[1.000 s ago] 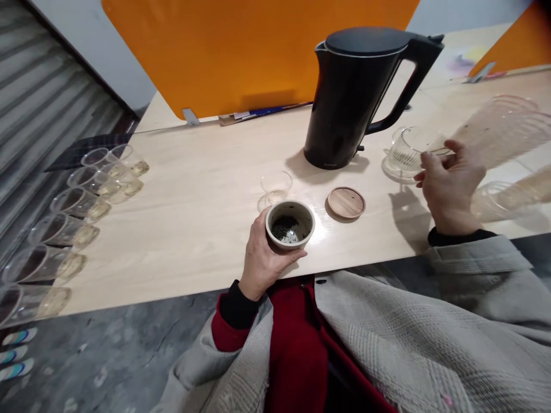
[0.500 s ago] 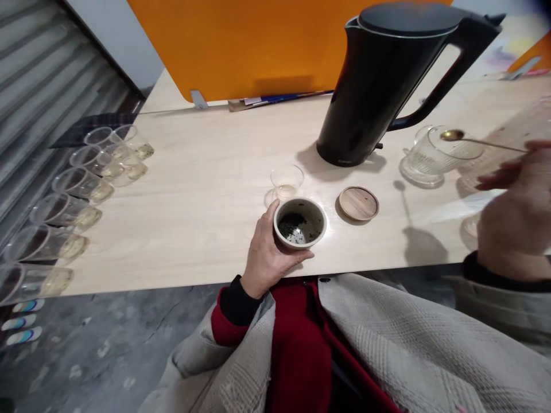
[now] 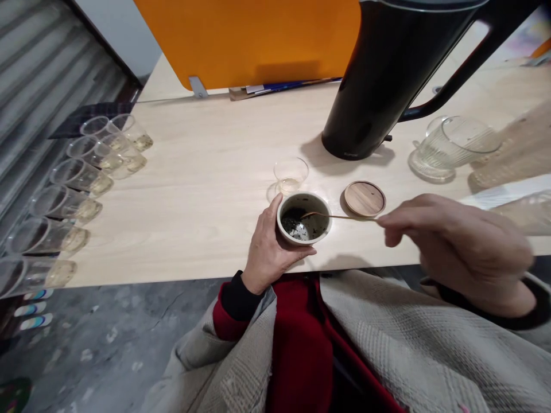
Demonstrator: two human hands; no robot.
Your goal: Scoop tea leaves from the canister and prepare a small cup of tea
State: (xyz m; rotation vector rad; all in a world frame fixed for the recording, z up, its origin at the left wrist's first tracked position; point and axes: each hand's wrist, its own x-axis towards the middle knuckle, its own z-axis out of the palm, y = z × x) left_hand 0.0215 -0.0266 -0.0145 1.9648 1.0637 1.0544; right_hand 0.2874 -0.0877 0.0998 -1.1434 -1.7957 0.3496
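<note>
a: cup (image 3: 303, 223)?
b: at the table's (image 3: 193, 189) near edge, dark leaves inside. left hand (image 3: 269, 252) is wrapped around its side.
a: and the right hand (image 3: 456, 246)?
b: pinching a thin spoon (image 3: 333, 216), bowl dipped into the cup. wooden lid (image 3: 364, 198) just behind, kettle (image 3: 387, 74) beyond.

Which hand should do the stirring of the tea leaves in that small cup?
Right. The right hand pinches the thin spoon, whose bowl already sits inside the cup over the dark tea leaves. The left hand is wrapped around the cup, steadying it at the table edge.
</note>
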